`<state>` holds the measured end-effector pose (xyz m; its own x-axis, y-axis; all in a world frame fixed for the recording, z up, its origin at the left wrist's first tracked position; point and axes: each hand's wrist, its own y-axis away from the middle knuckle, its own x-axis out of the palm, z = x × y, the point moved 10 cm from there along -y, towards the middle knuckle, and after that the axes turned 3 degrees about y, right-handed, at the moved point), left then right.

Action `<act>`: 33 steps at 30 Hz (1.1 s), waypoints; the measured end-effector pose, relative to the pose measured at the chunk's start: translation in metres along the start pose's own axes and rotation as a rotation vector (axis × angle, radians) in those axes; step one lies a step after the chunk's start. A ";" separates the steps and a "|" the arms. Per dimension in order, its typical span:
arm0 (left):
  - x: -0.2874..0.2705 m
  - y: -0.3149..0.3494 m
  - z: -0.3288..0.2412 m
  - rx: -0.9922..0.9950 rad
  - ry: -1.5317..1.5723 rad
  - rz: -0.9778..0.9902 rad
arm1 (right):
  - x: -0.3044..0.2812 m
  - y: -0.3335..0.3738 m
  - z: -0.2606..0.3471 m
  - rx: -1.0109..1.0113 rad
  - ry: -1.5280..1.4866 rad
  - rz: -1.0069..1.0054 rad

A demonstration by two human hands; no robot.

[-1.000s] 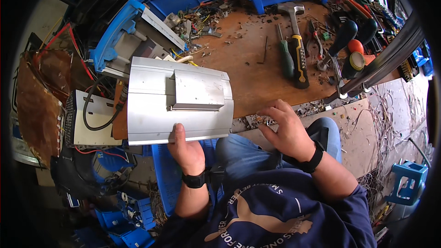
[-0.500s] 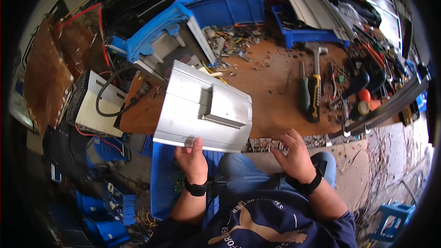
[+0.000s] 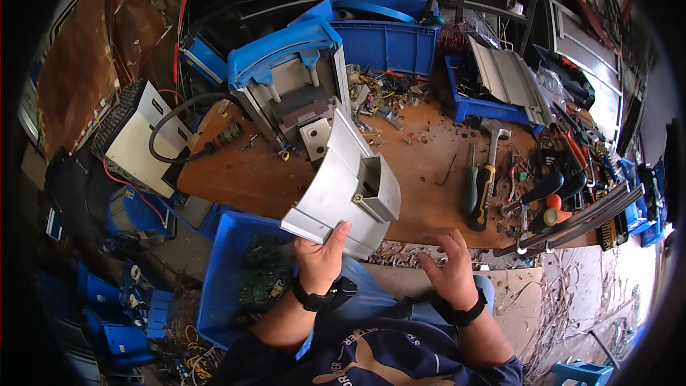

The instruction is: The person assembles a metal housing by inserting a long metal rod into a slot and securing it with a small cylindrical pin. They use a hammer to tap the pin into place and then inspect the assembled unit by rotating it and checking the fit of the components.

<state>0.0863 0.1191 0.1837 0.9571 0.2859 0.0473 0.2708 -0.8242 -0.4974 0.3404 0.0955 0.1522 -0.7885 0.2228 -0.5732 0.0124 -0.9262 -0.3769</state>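
Note:
A silver-grey metal panel (image 3: 330, 196), slightly curved, with a raised box-shaped part on one face, is tilted above the bench's front edge. My left hand (image 3: 319, 257) grips its near edge, thumb on the face towards me; the fingers behind it are hidden. Past the panel's right end, my right hand (image 3: 449, 261) hovers near the bench edge, fingers apart and holding nothing. Beyond that hand, a green-handled screwdriver (image 3: 470, 189) and a hammer (image 3: 486, 182) with a black and yellow grip lie on the wooden bench (image 3: 421, 171).
A blue-topped machine (image 3: 286, 57) stands behind the panel. Small scrap (image 3: 379, 100) lies beside it, before a blue crate (image 3: 389, 46). Hand tools (image 3: 564, 164) crowd the right side. A blue basket (image 3: 221, 271) with green circuit boards sits below the bench at left.
The panel has turned and tilted more steeply in my left hand, showing the side of its box-shaped part. My right hand stays open. The whole view has shifted.

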 end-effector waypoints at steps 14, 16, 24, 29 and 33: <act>0.034 0.031 -0.034 0.242 -0.097 0.326 | -0.025 -0.026 0.096 -0.367 0.081 -0.004; 0.037 0.036 -0.046 0.327 -0.176 0.361 | -0.022 -0.023 0.091 -0.319 0.082 0.011; 0.046 0.043 -0.059 0.460 -0.185 0.392 | -0.020 -0.012 0.088 -0.376 0.102 -0.076; 0.055 0.042 -0.061 0.494 -0.170 0.479 | -0.017 -0.013 0.087 -0.384 0.169 -0.043; 0.069 0.044 -0.069 0.526 -0.152 0.535 | -0.026 -0.008 0.080 -0.409 0.148 -0.113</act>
<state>0.1712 0.0686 0.2244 0.9091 0.0086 -0.4165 -0.3466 -0.5392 -0.7676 0.3116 0.0728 0.2283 -0.7028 0.3843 -0.5986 0.1969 -0.7035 -0.6828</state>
